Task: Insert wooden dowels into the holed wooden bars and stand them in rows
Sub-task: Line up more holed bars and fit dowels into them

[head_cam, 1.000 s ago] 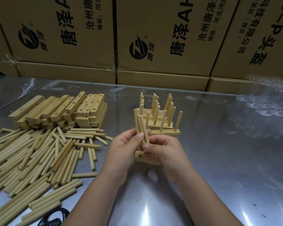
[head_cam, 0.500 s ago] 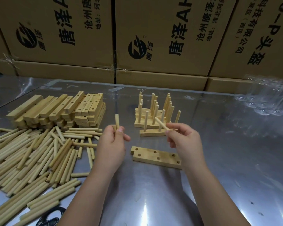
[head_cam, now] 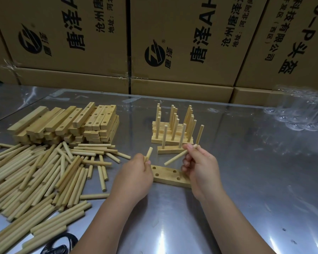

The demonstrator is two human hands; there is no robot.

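Right now we are at the insertion step: our left hand (head_cam: 136, 173) pinches a short dowel (head_cam: 149, 152) near its lower end, holding it almost upright, while our right hand (head_cam: 200, 167) grips a second dowel (head_cam: 176, 157) near its top, its free end slanting down towards the left. Between and just under the two hands a holed bar (head_cam: 170, 177) lies flat on the steel table (head_cam: 255, 180), holes facing up and all of those we can see still empty; its right end is hidden behind our right hand. Next, we judge, each dowel must be turned plumb, its tip set over a hole and pressed straight down, with the bar kept from sliding on the smooth metal. Just behind the bar stand the finished rows (head_cam: 173, 132), their pegs upright and close to our right fingers, so a careless swing of the slanted dowel could knock the nearest one over. To the left lie the loose dowels (head_cam: 35, 176), spread in a wide heap, and behind them a stack of bars (head_cam: 68, 123). Cardboard boxes (head_cam: 191, 43) wall the far edge, clear plastic wrap (head_cam: 301, 114) sits at the right, and a dark looped object (head_cam: 59, 244) at the near edge we cannot identify.
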